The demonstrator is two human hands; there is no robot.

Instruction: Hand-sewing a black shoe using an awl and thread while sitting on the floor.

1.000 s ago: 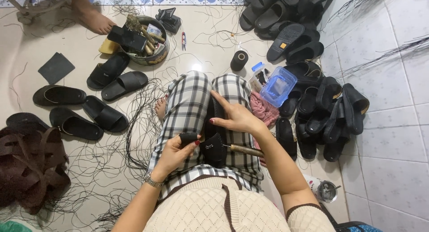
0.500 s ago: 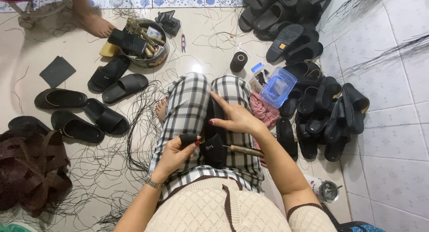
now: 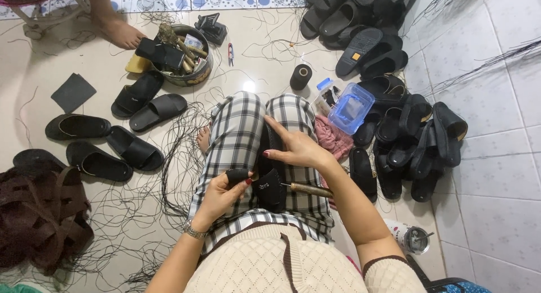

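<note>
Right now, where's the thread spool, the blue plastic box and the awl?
black thread spool (image 3: 301, 76), head view, its side.
blue plastic box (image 3: 351, 108), head view, its lid.
awl (image 3: 311, 189), head view, its wooden handle.

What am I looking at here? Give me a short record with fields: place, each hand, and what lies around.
Place: tiled floor, person seated with a black sandal on the lap
Left hand: grips a small black piece beside the sandal
Right hand: presses on the sandal, with a wooden-handled tool under it
Left side: black slides, loose black thread, round tin of tools
Right side: pile of black sandals, clear blue box, thread spool
Other person: bare foot at top left
</note>
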